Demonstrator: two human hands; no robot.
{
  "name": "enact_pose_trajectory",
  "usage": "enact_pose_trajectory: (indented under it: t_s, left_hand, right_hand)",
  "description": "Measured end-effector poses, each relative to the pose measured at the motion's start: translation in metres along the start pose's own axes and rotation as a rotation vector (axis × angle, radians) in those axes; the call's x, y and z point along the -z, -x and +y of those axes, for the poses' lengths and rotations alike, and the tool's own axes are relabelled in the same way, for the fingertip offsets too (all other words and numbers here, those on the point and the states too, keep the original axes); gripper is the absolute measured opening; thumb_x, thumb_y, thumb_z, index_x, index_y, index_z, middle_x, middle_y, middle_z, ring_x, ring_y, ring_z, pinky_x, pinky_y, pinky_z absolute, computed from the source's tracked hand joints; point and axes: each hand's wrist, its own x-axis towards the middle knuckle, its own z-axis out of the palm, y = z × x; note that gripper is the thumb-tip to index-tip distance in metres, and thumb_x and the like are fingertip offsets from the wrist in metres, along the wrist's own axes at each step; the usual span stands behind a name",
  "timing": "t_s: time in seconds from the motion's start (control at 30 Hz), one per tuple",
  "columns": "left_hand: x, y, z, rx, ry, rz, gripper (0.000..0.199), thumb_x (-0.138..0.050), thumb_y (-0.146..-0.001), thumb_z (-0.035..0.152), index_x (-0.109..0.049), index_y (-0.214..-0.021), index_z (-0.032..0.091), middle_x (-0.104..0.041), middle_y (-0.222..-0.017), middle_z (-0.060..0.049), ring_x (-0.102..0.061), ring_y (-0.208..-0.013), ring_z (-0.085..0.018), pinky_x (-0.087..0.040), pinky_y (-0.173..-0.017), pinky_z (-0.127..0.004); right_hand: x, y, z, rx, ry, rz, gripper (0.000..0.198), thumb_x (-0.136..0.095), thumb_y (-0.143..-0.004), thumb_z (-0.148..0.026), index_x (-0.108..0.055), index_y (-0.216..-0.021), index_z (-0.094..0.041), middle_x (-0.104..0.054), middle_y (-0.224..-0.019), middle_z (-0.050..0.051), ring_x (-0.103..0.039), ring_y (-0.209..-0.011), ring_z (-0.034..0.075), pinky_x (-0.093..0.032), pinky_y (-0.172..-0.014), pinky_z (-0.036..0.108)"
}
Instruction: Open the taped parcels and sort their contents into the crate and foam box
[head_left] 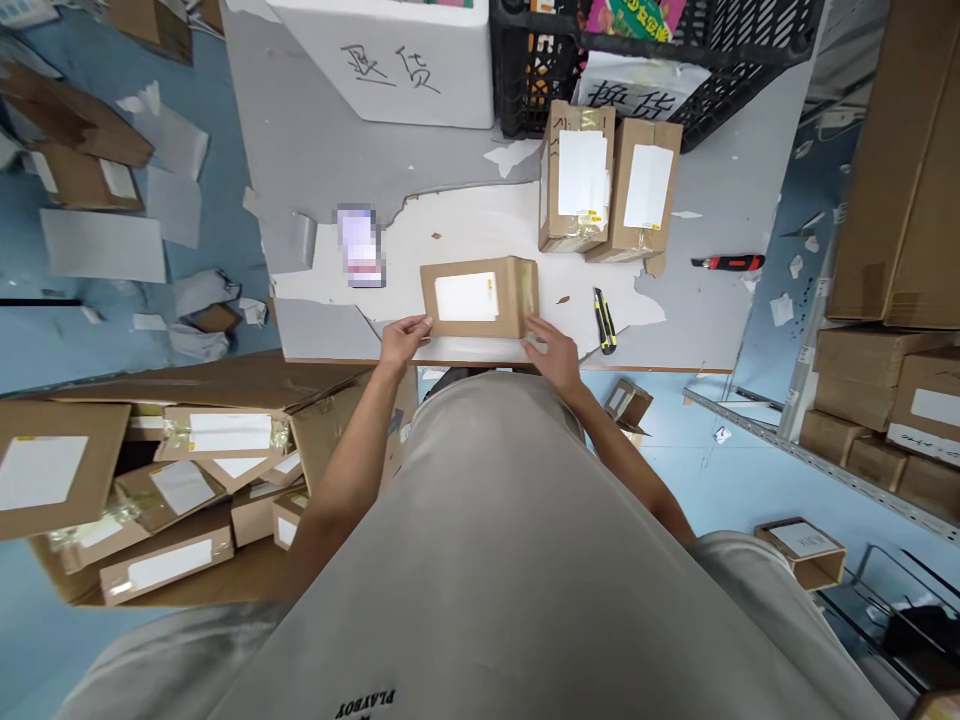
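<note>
A small cardboard box (502,325) with a white label lies on the table close to its front edge. My left hand (403,342) is at the box's lower left corner, thumb and fingers closed on it. At the lower right corner, my right hand (553,355) rests its fingertips against the box, fingers apart. A yellow and black utility knife (604,322) lies to the right of that hand. Behind the box stand two taped, labelled cardboard boxes (576,180), side by side. What is inside the boxes is hidden.
A white bin (427,90) and a black crate (517,80) stand at the table's back. A phone-like blurred object (360,246) lies left, a red and black cutter (729,263) right. At lower left, a large carton (322,430) holds several parcels. Shelving (817,270) stands right.
</note>
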Motion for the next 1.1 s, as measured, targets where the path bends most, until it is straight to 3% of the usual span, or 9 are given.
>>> enact_pose_trajectory:
  t_s: [0.13, 0.23, 0.33, 0.5, 0.6, 0.77, 0.93, 1.0, 1.1]
  left_hand:
    - [-0.031, 0.004, 0.002, -0.068, -0.043, -0.09, 0.068, -0.096, -0.076, 0.08, -0.083, -0.093, 0.015, -0.08, -0.084, -0.007, -0.078, -0.097, -0.027, -0.07, -0.099, -0.042]
    - [-0.041, 0.011, 0.004, -0.129, -0.133, -0.083, 0.071, -0.085, -0.084, 0.087, -0.084, -0.092, 0.016, -0.078, -0.079, -0.005, -0.079, -0.099, -0.028, -0.068, -0.096, -0.039]
    - [-0.036, 0.027, 0.007, -0.155, -0.153, -0.064, 0.07, -0.079, -0.089, 0.088, -0.085, -0.09, 0.017, -0.079, -0.08, -0.006, -0.081, -0.099, -0.03, -0.068, -0.093, -0.038]
    - [-0.027, 0.054, 0.023, -0.272, -0.098, -0.044, 0.059, -0.075, -0.098, 0.075, -0.089, -0.097, 0.018, -0.089, -0.098, -0.01, -0.086, -0.104, -0.033, -0.068, -0.102, -0.043]
    - [-0.033, 0.05, 0.036, -0.308, -0.137, -0.036, 0.049, -0.089, -0.088, 0.059, -0.091, -0.112, 0.017, -0.091, -0.107, -0.011, -0.086, -0.108, -0.034, -0.068, -0.104, -0.043]
    - [-0.048, 0.026, 0.043, -0.296, -0.194, -0.03, 0.037, -0.09, -0.086, 0.043, -0.089, -0.112, 0.017, -0.087, -0.096, -0.009, -0.084, -0.099, -0.029, -0.067, -0.105, -0.044]
    - [-0.051, 0.02, 0.05, -0.4, -0.268, 0.041, 0.053, -0.086, -0.091, 0.044, -0.081, -0.136, 0.017, -0.081, -0.138, -0.018, -0.079, -0.128, -0.034, -0.066, -0.112, -0.049]
    - [-0.055, 0.016, 0.063, -0.497, -0.322, 0.071, 0.056, -0.084, -0.094, 0.044, -0.077, -0.145, 0.02, -0.075, -0.154, -0.019, -0.072, -0.144, -0.036, -0.062, -0.121, -0.053]
    - [-0.075, 0.0, 0.093, -0.625, -0.401, -0.008, 0.06, -0.081, -0.099, 0.047, -0.074, -0.153, 0.021, -0.071, -0.162, -0.02, -0.064, -0.155, -0.039, -0.053, -0.133, -0.056]
  right_hand:
    - [0.013, -0.009, 0.05, -0.229, -0.197, 0.11, 0.055, -0.081, -0.091, -0.04, -0.088, -0.144, -0.023, -0.076, -0.165, 0.004, -0.068, -0.161, 0.036, -0.063, -0.13, 0.054]
    - [0.01, -0.011, 0.065, -0.229, -0.319, 0.136, 0.061, -0.086, -0.084, -0.048, -0.089, -0.139, -0.02, -0.08, -0.159, 0.006, -0.068, -0.159, 0.036, -0.059, -0.134, 0.053]
    - [0.008, -0.01, 0.061, -0.208, -0.351, 0.195, 0.064, -0.089, -0.081, -0.056, -0.091, -0.133, -0.019, -0.085, -0.151, 0.007, -0.076, -0.148, 0.036, -0.06, -0.133, 0.053]
    - [0.027, -0.019, 0.042, -0.174, -0.244, 0.387, 0.06, -0.085, -0.091, -0.069, -0.09, -0.124, -0.02, -0.091, -0.129, 0.012, -0.085, -0.121, 0.032, -0.069, -0.119, 0.051]
    - [0.039, -0.035, 0.034, -0.133, -0.125, 0.43, 0.058, -0.08, -0.095, -0.073, -0.089, -0.113, -0.019, -0.091, -0.122, 0.016, -0.086, -0.112, 0.032, -0.07, -0.113, 0.051]
    - [0.043, -0.058, 0.029, -0.155, -0.008, 0.368, 0.057, -0.075, -0.1, -0.074, -0.087, -0.106, -0.019, -0.09, -0.116, 0.016, -0.086, -0.11, 0.033, -0.069, -0.113, 0.053]
    - [0.061, -0.059, 0.035, -0.162, 0.008, 0.374, 0.069, -0.074, -0.098, -0.081, -0.086, -0.122, -0.018, -0.089, -0.125, 0.018, -0.084, -0.111, 0.031, -0.068, -0.112, 0.05]
    - [0.08, -0.063, 0.043, -0.181, 0.016, 0.467, 0.076, -0.073, -0.099, -0.082, -0.08, -0.138, -0.016, -0.085, -0.135, 0.021, -0.083, -0.115, 0.031, -0.067, -0.114, 0.05]
    - [0.117, -0.081, 0.063, -0.209, 0.041, 0.631, 0.088, -0.072, -0.099, -0.082, -0.068, -0.157, -0.015, -0.075, -0.15, 0.025, -0.082, -0.118, 0.032, -0.064, -0.118, 0.053]
